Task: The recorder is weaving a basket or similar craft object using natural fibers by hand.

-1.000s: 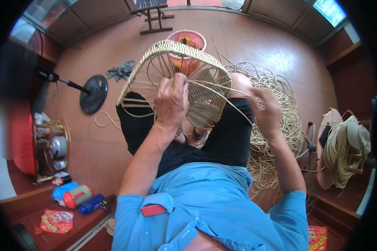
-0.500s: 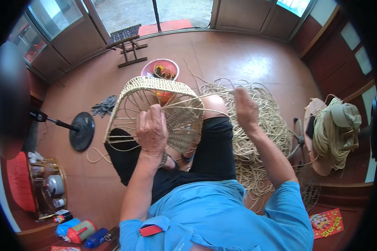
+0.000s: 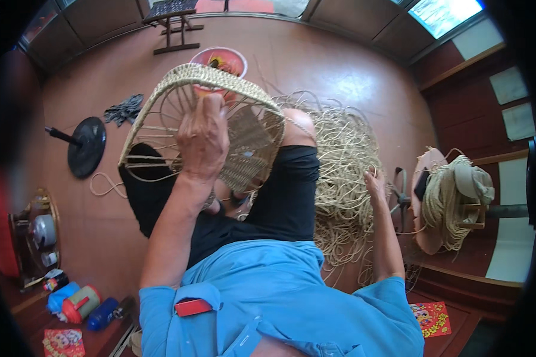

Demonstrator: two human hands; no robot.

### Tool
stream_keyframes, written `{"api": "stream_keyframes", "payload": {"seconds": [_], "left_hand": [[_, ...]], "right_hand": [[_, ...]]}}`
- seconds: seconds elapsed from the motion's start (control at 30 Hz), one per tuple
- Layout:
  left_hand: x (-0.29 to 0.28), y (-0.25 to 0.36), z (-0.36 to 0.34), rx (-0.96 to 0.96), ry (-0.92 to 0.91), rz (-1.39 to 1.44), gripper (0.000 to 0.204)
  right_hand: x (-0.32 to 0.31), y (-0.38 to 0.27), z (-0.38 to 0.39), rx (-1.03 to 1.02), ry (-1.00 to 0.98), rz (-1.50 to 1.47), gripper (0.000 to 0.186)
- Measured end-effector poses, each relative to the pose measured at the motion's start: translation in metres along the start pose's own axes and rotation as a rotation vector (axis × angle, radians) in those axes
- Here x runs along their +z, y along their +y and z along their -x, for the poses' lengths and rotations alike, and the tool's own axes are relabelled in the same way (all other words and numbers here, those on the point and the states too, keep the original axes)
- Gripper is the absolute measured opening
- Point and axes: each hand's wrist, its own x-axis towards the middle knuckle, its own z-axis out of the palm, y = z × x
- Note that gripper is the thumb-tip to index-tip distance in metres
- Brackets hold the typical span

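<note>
A half-woven straw basket point(image 3: 220, 74) with a thick braided rim rests across my lap, tilted so its inside faces me. Thin bare cords span its left part, while tight weave fills the lower right. My left hand point(image 3: 203, 140) is closed in front of the basket's opening, gripping straw cord there; its fingertips are partly hidden. A strand of cord crosses my right knee beside the rim. Out to the right, my right hand point(image 3: 375, 183) has its fingers pinched together on straw cord at the edge of a big loose heap of cord point(image 3: 345, 157).
Beyond the basket stands a pink basin point(image 3: 235, 56), with a wooden folding stool point(image 3: 175, 27) farther back. A black round fan base point(image 3: 86, 147) and a grey rag point(image 3: 124, 110) lie left. Coiled cord point(image 3: 452, 199) hangs at right; bottles point(image 3: 80, 303) stand lower left.
My right hand has swung down and right from above the heap to its edge. My left hand has turned over into a fist by the basket's opening. The view has shifted.
</note>
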Motion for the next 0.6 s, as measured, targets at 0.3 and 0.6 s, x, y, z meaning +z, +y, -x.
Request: {"api": "stream_keyframes", "payload": {"seconds": [0.3, 0.6], "left_hand": [[-0.016, 0.010, 0.027, -0.540, -0.016, 0.624, 0.012], [-0.045, -0.012, 0.037, -0.849, -0.122, 1.260, 0.021]], "right_hand": [[0.119, -0.269, 0.164, -0.951, 0.064, 0.047, 0.025], [0.226, -0.348, 0.227, -1.164, -0.126, -0.158, 0.023]]}}
